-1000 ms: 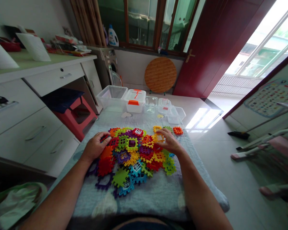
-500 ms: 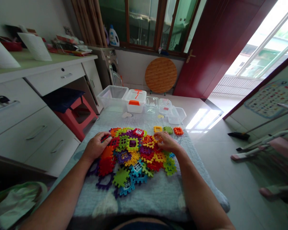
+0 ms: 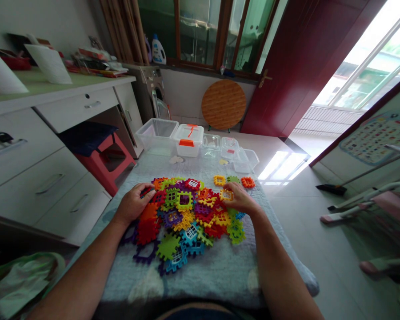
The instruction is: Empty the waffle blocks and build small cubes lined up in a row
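Note:
A pile of colourful plastic interlocking building tiles (image 3: 184, 201) lies on the cloth-covered table. My right hand (image 3: 240, 198) pinches a yellow window tile (image 3: 226, 195) at the pile's right edge. At the upper left of the pile, my left hand (image 3: 135, 202) is closed around one or more tiles (image 3: 147, 191), dark with a bit of red showing; the fingers hide most of them. Beyond my right hand lie a yellow tile (image 3: 219, 180), a green tile (image 3: 233, 179) and an orange tile (image 3: 248, 182), apart from the pile.
Along the table's far edge stand an open clear bin (image 3: 157, 133), a lidded box with orange clips (image 3: 188, 141) and several smaller clear containers (image 3: 246, 160). A red stool (image 3: 108, 155) is at the left, beside white drawers (image 3: 50, 182).
My right hand has drawn slightly right, lifting a yellow window tile away from the pile. My left hand stays where it was.

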Demonstrator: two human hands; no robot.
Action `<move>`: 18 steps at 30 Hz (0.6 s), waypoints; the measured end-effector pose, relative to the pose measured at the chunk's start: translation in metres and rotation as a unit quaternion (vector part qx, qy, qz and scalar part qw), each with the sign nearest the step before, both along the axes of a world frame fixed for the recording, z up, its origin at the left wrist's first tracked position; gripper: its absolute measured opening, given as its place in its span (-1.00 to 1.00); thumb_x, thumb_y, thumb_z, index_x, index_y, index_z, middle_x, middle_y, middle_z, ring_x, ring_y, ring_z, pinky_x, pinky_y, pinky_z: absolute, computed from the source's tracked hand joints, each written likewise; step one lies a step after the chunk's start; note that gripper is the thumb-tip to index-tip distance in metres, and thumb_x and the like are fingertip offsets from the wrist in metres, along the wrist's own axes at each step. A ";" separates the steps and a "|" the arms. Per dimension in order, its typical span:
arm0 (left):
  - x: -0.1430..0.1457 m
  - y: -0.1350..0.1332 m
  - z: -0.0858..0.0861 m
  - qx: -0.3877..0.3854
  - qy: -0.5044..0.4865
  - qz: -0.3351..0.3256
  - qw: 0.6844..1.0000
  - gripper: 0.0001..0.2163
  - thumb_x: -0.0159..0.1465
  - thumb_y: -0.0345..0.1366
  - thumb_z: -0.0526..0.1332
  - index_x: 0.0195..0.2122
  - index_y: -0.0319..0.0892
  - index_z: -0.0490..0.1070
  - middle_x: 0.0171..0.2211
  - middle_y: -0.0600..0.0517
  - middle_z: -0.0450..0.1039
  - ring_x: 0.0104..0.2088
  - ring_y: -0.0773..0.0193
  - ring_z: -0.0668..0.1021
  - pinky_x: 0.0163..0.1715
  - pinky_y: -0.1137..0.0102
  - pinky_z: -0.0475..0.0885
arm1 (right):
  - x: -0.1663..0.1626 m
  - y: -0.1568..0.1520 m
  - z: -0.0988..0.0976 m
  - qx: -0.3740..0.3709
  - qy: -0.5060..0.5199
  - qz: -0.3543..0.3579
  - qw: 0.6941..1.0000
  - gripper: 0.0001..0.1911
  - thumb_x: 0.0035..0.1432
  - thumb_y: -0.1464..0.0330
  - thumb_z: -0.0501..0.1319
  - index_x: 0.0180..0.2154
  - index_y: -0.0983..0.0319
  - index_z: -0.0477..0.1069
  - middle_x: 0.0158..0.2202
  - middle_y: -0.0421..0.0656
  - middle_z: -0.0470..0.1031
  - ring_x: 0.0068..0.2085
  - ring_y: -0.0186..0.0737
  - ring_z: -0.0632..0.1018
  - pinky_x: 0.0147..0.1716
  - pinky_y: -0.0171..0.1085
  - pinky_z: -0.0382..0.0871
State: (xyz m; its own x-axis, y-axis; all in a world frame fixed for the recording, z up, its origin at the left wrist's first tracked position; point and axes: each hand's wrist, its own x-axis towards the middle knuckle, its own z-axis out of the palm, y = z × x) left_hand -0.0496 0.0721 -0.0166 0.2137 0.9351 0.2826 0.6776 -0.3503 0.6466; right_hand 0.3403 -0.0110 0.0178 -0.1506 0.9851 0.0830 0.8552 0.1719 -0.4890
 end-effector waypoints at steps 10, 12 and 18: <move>0.001 -0.001 0.002 -0.007 -0.001 0.000 1.000 -0.62 0.20 0.03 0.09 -0.18 -0.16 0.44 -0.13 -0.09 0.50 -0.08 0.08 0.52 0.04 0.23 0.34 | 0.006 -0.001 -0.005 -0.035 -0.030 -0.023 0.999 -0.53 0.01 0.24 0.32 -0.03 0.27 0.42 -0.13 -0.05 0.39 -0.07 -0.08 0.41 0.02 -0.13 0.25; 0.001 -0.001 0.002 -0.006 0.001 0.000 1.000 -0.62 0.20 0.03 0.09 -0.18 -0.17 0.44 -0.13 -0.09 0.50 -0.08 0.08 0.51 0.04 0.23 0.34 | 0.005 0.000 -0.004 -0.039 -0.042 -0.021 0.998 -0.58 0.01 0.25 0.31 -0.07 0.27 0.44 -0.15 -0.06 0.39 -0.09 -0.09 0.40 0.02 -0.14 0.24; 0.001 -0.002 0.003 -0.005 0.004 0.000 1.000 -0.63 0.20 0.02 0.09 -0.20 -0.15 0.45 -0.14 -0.07 0.50 -0.09 0.09 0.52 0.03 0.25 0.35 | 0.001 0.000 -0.004 -0.029 -0.055 -0.034 0.997 -0.59 -0.03 0.30 0.31 -0.09 0.27 0.44 -0.16 -0.07 0.38 -0.09 -0.10 0.39 0.01 -0.17 0.22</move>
State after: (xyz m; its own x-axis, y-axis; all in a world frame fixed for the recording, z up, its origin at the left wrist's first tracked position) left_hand -0.0482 0.0697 -0.0133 0.2151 0.9380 0.2717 0.6828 -0.3434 0.6449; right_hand 0.3409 -0.0112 0.0134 -0.0889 0.9960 0.0112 0.9130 0.0860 -0.3988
